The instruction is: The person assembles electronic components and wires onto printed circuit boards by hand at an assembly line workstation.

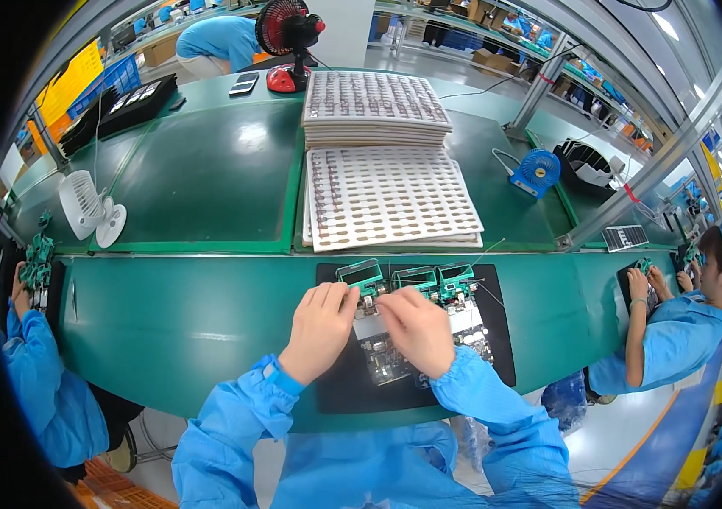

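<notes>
On a black mat (335,392) lie several circuit boards (388,360) with white strips across them and green frames at their far ends. The leftmost board has its green frame (359,273) tilted up. My left hand (318,332) is curled over this board's left edge just below the frame, fingertips gripping there. From the other side my right hand (420,329) reaches in with its fingers drawn together at the same spot; anything between them is hidden. It partly covers the neighbouring boards, whose green frames (456,273) stand beyond the knuckles.
White foam trays (395,199) of small parts lie beyond the mat, before a taller stack (375,97). A red-black fan (289,42), a white fan (85,208) and a blue fan (537,172) stand around. Co-workers sit left (43,382) and right (674,331).
</notes>
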`<act>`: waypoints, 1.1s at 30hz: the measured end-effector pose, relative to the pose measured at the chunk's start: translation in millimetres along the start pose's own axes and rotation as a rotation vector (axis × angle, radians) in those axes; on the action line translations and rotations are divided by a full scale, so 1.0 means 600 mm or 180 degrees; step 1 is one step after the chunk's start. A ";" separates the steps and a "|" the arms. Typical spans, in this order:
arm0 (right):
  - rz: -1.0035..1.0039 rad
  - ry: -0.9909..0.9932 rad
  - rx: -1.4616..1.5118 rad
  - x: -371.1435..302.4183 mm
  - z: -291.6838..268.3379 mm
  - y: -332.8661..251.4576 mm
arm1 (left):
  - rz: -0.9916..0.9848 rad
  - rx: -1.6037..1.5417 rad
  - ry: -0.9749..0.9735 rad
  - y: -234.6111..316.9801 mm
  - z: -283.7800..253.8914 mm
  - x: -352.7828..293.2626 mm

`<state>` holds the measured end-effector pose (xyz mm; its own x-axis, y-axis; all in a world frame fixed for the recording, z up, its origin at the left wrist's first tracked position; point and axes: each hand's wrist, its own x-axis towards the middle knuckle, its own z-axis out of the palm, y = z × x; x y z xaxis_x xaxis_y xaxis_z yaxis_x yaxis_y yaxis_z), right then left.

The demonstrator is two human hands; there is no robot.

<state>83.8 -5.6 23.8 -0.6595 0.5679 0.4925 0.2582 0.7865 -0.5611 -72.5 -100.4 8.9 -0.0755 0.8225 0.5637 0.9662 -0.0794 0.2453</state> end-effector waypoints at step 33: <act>-0.0392 0.0421 -0.0716 0.001 -0.025 0.045 | 0.0354 -0.0547 0.0476 -0.051 0.010 -0.005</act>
<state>100.9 19.5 19.1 -0.6015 0.4799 0.6386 0.3418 0.8772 -0.3372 -100.2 -96.9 -5.2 -0.0191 0.7121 0.7019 0.9154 -0.2699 0.2987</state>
